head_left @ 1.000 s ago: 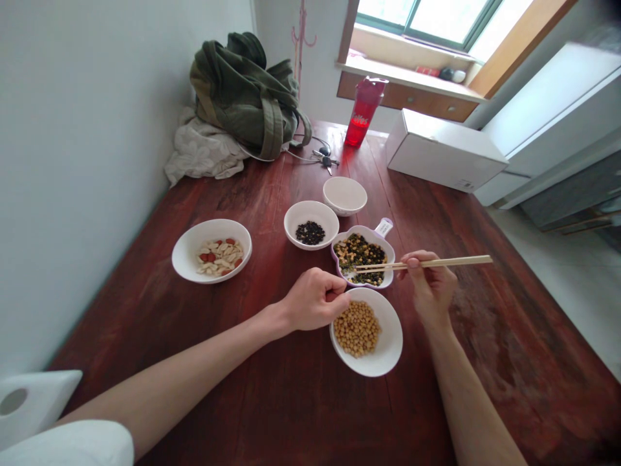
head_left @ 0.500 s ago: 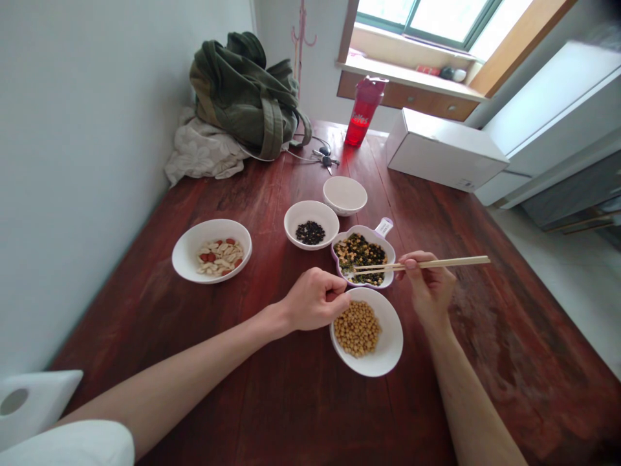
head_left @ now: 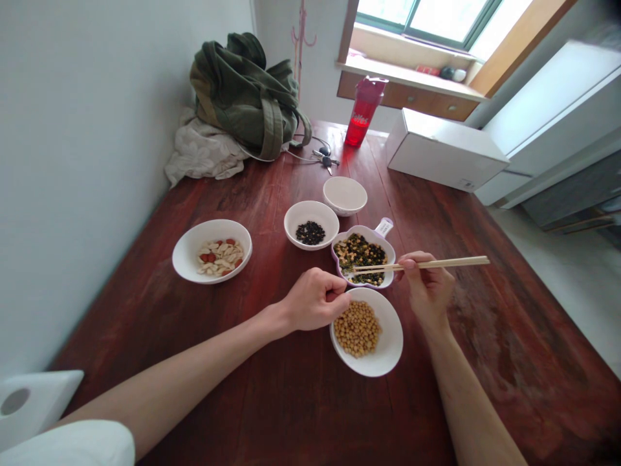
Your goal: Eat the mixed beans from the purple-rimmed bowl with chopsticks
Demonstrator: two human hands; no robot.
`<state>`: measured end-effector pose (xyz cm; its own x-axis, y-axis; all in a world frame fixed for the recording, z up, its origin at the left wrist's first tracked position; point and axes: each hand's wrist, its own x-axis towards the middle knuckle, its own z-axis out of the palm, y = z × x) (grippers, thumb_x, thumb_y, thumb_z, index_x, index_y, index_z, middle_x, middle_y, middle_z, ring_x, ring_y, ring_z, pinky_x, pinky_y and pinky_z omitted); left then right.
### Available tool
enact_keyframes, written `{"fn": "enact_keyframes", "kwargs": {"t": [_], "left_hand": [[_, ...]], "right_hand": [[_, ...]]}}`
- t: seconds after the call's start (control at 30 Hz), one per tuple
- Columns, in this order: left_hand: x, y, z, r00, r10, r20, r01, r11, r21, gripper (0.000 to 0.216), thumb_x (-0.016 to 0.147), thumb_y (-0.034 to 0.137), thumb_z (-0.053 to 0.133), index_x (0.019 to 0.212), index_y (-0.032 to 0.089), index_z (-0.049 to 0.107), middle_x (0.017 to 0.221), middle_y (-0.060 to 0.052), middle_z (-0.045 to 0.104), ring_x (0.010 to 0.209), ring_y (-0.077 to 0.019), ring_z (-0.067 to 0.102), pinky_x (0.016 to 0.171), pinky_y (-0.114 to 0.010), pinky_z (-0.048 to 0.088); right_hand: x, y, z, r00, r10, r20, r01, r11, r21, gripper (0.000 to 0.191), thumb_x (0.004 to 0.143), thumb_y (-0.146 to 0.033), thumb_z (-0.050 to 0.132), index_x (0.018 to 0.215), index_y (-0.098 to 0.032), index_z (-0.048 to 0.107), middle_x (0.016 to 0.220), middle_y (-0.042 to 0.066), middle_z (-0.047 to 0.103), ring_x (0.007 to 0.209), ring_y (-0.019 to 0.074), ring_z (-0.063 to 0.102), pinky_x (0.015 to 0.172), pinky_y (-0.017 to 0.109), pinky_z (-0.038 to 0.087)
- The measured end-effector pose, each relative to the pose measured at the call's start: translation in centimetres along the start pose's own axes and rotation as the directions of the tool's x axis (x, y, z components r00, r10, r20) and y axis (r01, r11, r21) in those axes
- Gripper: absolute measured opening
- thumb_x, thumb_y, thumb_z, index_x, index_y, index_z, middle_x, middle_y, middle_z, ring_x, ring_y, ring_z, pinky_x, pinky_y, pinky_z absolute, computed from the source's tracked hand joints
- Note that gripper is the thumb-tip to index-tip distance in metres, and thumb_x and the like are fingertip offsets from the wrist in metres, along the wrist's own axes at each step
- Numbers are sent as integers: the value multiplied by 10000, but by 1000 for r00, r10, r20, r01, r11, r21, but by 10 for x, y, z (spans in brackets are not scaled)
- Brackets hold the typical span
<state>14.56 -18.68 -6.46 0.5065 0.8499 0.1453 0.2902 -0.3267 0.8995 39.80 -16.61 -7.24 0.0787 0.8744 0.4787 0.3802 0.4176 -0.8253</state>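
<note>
My right hand (head_left: 429,291) is closed around a pair of wooden chopsticks (head_left: 446,262). Their tips rest in a purple-rimmed shaped dish (head_left: 391,249) holding dark green, black and yellowish beans. My left hand (head_left: 315,299) is closed, thumb and forefinger curled where that dish meets a white bowl (head_left: 392,336) of yellow soybeans. The forefinger touches the dish's lower left rim and the thumb overlaps the soybean bowl's edge. What the fingers grip, if anything, is hidden. Just behind the dish stands a white bowl (head_left: 295,226) with black beans.
To the left sits a white bowl (head_left: 184,255) of pale seeds and reddish nuts. Another white bowl (head_left: 345,194) stands behind the black beans. Farther back are a green bag (head_left: 242,97), keys (head_left: 326,158), a red bottle (head_left: 363,113) and a white box (head_left: 444,149) on the wooden table (head_left: 291,401).
Almost nothing differs. My right hand and the chopsticks have shifted very slightly left; my left hand and the bowls are in the same places.
</note>
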Motion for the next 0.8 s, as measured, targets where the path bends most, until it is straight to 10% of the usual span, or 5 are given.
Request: {"fn": "enact_keyframes", "kwargs": {"t": [0.47, 0.8], "left_hand": [[-1, -1, 0, 1000, -2, 3, 2, 1000, 1, 414, 870, 237, 559, 571, 184, 277, 534, 67, 265, 521, -63, 234, 520, -245, 178], [0, 1, 0, 1000, -5, -4, 5, 1000, -1, 423, 870, 241, 565, 567, 181, 277, 530, 67, 266, 522, -61, 231, 518, -242, 176]], "right_hand": [[6, 4, -2, 982, 155, -111, -111, 940, 324, 220, 943, -392, 729, 829, -207, 693, 821, 21, 674, 593, 144, 629, 515, 273, 507], [4, -3, -5, 964, 156, 216, -243, 848, 471, 253, 927, -439, 704, 798, -231, 639, 726, 17, 533, 648, 184, 574, 467, 277, 429]]}}
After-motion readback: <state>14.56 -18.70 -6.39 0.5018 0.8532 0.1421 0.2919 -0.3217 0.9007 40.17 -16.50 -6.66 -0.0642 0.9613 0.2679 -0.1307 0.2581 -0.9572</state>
